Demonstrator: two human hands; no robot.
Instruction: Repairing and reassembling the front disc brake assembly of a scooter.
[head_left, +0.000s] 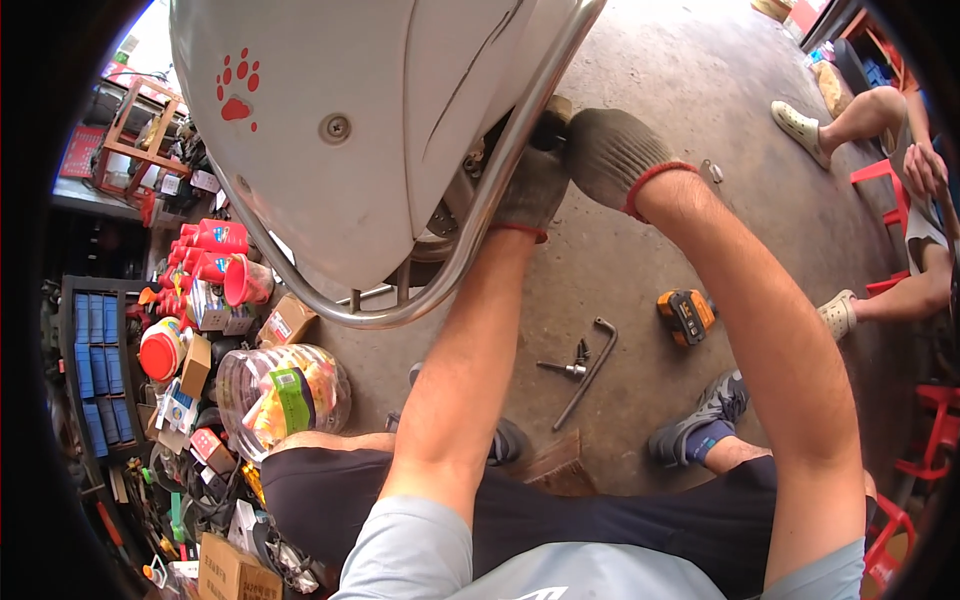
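Note:
A grey scooter-like body panel (330, 200) with a red paw-print decal fills the upper left. A bent metal guard tube (480, 215) runs along its edge. My left hand (530, 190), in a grey knit glove with a red cuff, reaches beside the tube at the panel's right side, its fingers closed and partly hidden. My right hand (612, 155), gloved alike, is closed in a fist right against it. Between the two hands sits a small dark part (548, 130), mostly covered, whose kind I cannot make out.
On the concrete floor lie an L-shaped wrench (590, 372), a socket piece (565, 368) with dark bolts, and an orange-black power tool (687, 317). Left stand a clear plastic tub (285, 390), red bottles (215, 237) and boxes. A person's legs (865, 120) and red stools are at right.

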